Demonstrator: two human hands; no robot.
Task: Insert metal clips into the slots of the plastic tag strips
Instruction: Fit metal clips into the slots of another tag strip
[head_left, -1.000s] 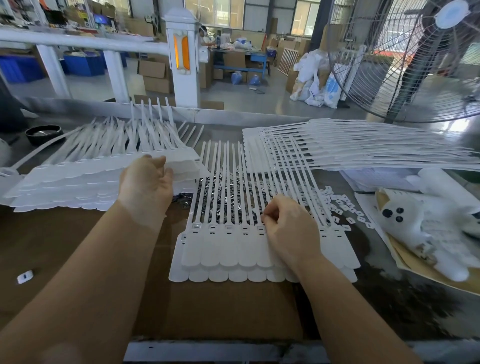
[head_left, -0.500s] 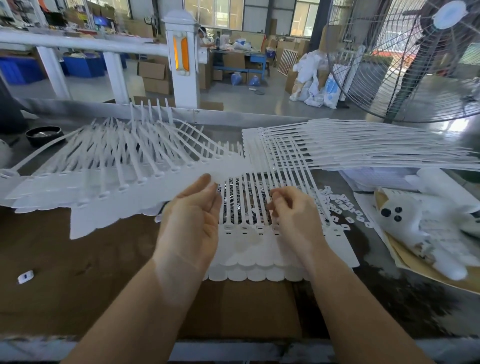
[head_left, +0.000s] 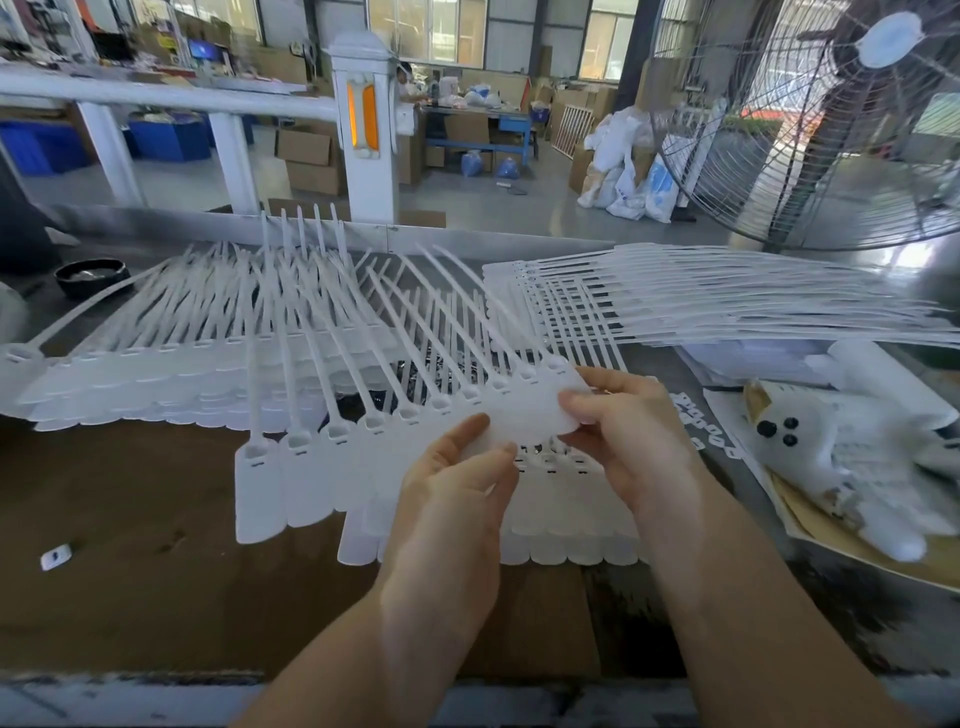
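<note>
A white plastic tag strip (head_left: 332, 462) with long tails hangs tilted above the table, its right end higher. My left hand (head_left: 457, 499) pinches its lower edge near the middle, and my right hand (head_left: 618, 426) pinches its right end. Below them a flat stack of tag strips (head_left: 566, 545) lies on the brown cardboard. A dark heap of shiny metal clips (head_left: 410, 379) shows between the tails behind. Another pile of strips (head_left: 135, 379) sits at the left.
A third pile of strips (head_left: 701, 296) fans out at the back right. Small white pieces (head_left: 696, 421) lie scattered by my right hand, white gloves (head_left: 852, 457) at the far right. A black dish (head_left: 91, 275) stands back left, a large fan (head_left: 831, 119) behind right.
My left hand lifted a strip off the left pile and carried it rightward over the middle stack. My right hand rose from the stack and took hold of the strip's right end.
</note>
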